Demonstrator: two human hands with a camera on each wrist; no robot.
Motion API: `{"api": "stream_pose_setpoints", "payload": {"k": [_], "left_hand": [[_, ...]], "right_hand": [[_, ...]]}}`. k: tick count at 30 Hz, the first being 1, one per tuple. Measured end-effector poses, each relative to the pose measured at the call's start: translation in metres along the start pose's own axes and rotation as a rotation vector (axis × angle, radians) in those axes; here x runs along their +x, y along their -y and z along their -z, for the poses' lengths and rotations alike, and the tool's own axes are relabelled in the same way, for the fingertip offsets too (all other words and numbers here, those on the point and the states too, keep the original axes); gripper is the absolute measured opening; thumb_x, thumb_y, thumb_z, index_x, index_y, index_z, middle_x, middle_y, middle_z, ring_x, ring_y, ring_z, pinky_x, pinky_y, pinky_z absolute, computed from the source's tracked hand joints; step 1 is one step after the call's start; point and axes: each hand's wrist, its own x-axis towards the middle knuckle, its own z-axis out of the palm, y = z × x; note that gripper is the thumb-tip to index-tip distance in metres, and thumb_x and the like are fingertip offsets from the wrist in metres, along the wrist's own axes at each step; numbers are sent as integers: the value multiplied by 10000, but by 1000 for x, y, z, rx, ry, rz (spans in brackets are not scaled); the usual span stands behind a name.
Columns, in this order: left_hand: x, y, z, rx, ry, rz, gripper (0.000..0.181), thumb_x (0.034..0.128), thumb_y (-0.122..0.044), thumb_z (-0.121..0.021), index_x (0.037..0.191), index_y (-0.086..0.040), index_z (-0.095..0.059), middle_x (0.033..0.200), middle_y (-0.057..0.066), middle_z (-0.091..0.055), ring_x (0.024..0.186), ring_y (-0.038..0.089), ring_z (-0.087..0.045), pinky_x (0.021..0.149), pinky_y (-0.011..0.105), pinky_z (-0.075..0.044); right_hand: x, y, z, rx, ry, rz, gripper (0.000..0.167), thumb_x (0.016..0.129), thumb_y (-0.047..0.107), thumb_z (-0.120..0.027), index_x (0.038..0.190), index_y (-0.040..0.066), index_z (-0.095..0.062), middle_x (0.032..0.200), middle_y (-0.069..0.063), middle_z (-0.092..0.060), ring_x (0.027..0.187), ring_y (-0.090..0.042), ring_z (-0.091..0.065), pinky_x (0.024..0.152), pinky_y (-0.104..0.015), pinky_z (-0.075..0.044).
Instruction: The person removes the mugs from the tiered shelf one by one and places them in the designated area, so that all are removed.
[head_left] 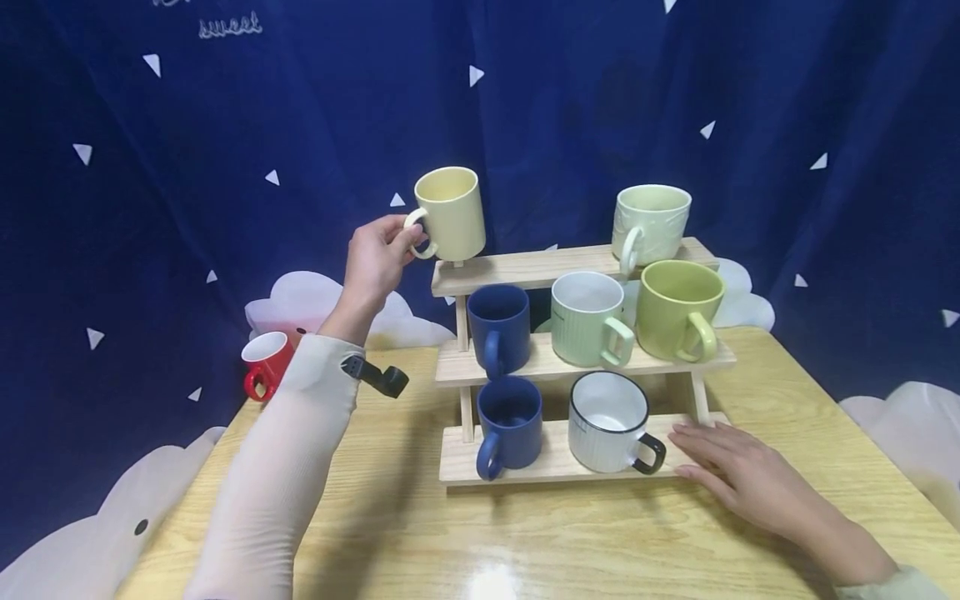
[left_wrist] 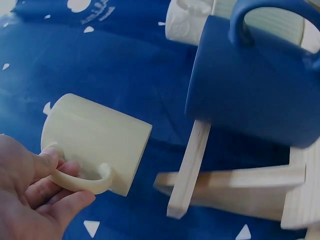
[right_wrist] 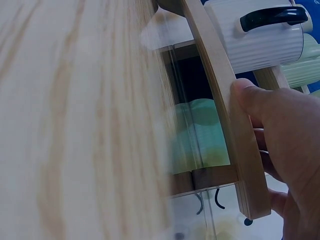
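My left hand (head_left: 378, 258) pinches the handle of a pale yellow mug (head_left: 457, 218) between thumb and fingers. In the head view this mug is upright at the left end of the top tier of a wooden three-tier rack (head_left: 540, 267); in the left wrist view a gap shows between mug and board (left_wrist: 187, 175). My right hand (head_left: 750, 475) rests on the right end of the bottom tier, fingers fairly straight and thumb at the front edge (right_wrist: 245, 165). Closest to it stands a white mug (head_left: 603, 429) with black rim and handle.
A pale green embossed mug (head_left: 656, 221) stands top right. The middle tier holds a blue mug (head_left: 501, 325), a light green mug (head_left: 581, 329) and an olive-green mug (head_left: 671, 321). Another blue mug (head_left: 513, 429) stands bottom left. A red mug (head_left: 270, 358) is on the table's left (head_left: 382, 442).
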Motion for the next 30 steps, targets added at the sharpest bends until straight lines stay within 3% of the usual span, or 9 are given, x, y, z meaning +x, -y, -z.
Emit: {"api": "stream_pose_setpoints", "payload": {"k": [10,21,24,30], "left_hand": [[-7,21,27,49,-108,27,271,983,-185,-614,1196,-31,-679,1116,122,-703,1000,223,-663,865,283,-541],[-16,59,51,9,-180,104,286,998,-155,-584,1209,27,-646,1147,200,-676,1074,261,-646,921,306,-513],[-20,69,55,34,-196,122,289,1002,-157,-577,1217,25,-641,1152,197,-674,1082,261,-640,930,317,-510],[-28,96,61,-2,-215,158,303,1001,-148,-576,1231,41,-630,1131,213,-662,1071,269,-627,918,298,-516]], "right_hand": [[-1,-1,-1,2,-3,-3,493,811,313,-787,1251,123,-672,1258,-91,-649,1171,-233,-588,1151,-212,-177],[0,1,0,-2,-2,-5,486,807,308,-790,1240,117,-678,1254,-81,-652,1143,-252,-602,1146,-199,-177],[0,1,0,-2,-4,-8,487,805,308,-791,1241,121,-678,1255,-80,-652,1141,-257,-602,1146,-206,-184],[0,0,0,1,-6,-12,490,800,310,-796,1242,131,-678,1255,-86,-651,1124,-290,-608,1146,-197,-173]]}}
